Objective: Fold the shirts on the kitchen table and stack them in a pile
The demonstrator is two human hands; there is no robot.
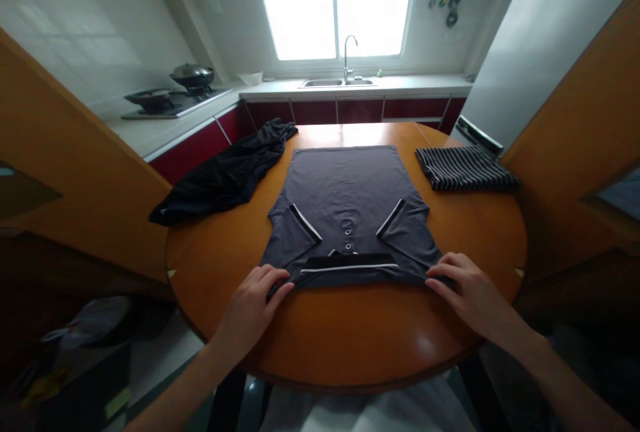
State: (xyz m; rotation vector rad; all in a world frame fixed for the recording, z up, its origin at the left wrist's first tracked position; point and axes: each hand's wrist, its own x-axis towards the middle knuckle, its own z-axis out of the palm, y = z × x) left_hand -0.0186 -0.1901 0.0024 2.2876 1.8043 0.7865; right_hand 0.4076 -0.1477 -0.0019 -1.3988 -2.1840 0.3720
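Observation:
A dark grey polo shirt (350, 185) lies spread on the round wooden table, its collar toward me and its hem toward the window. Both short sleeves, edged in black and white, are turned inward over the body. Two buttons show on the placket below the dark collar with its white stripe. My left hand (260, 292) pinches the shirt's near left corner between thumb and fingers. At the near right corner, my right hand (457, 285) holds the fabric the same way.
Dark crumpled clothing (230, 172) lies at the table's left edge, partly hanging over it. A folded striped cloth (465, 169) sits at the right. Beyond the wooden table (345, 332) are a sink (345, 83) and a stove with pans (155, 100).

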